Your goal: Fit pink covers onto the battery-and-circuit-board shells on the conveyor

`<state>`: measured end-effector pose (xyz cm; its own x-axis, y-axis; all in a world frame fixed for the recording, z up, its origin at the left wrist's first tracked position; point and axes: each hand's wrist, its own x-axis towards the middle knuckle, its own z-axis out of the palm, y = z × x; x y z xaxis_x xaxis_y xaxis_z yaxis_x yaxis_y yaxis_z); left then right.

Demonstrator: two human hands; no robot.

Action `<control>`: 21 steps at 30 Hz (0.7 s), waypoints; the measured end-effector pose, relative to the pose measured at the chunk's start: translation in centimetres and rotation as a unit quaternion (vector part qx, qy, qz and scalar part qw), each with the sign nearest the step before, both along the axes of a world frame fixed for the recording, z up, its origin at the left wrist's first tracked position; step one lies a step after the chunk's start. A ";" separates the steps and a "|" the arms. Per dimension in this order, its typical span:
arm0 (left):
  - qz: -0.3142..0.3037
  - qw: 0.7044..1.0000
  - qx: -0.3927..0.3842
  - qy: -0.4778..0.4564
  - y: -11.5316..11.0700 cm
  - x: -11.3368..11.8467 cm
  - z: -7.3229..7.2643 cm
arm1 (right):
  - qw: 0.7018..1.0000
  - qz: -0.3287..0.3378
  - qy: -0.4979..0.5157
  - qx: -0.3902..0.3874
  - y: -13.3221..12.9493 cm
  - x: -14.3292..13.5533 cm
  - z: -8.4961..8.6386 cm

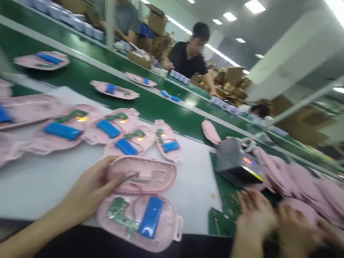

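Note:
My left hand (105, 183) is closed on the left end of a pink plastic shell half (163, 169), thumb inside it. The shell is tilted up behind an open pink shell half (164, 240) with a blue battery pack (151, 217) and a green circuit board (122, 212). Thin reddish wires (140, 195) run between the two halves. Over at the right, my right hand (254, 213) is raised in front of a grey machine (231, 160) with a red digital display. Motion blur smears its fingers, and whether they hold anything is unclear.
Several pink shells with batteries (62, 130) lie on the white sheet (196, 185); others ride the green belt (184, 120). Another person's hand (297, 228) is close to my right hand, by stacked pink shells (306, 181). Small loose parts (233, 206) are scattered near the machine. Co-workers (187, 57) work across the line.

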<state>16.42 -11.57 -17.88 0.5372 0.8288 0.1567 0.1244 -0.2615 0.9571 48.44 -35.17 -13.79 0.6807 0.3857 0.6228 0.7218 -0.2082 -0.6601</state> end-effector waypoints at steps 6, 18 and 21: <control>-0.070 0.991 -0.079 -0.088 0.1 0.1 0.0 | 0.908 0.371 -0.102 -0.164 11.6 -13.8 3.3; -0.066 0.991 -0.070 -0.097 -0.1 -0.3 -0.8 | 0.765 0.422 -0.275 -0.400 18.2 -16.2 3.4; -0.074 0.989 -0.082 -0.100 0.0 -0.3 -0.8 | 0.768 0.403 -0.330 -0.372 18.5 -17.0 2.9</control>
<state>16.08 -11.61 -18.66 0.6261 0.7666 0.1426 -0.0993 -0.1030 0.9897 31.48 -16.72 -10.92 -0.3353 0.9326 0.1333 0.9406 0.3395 -0.0093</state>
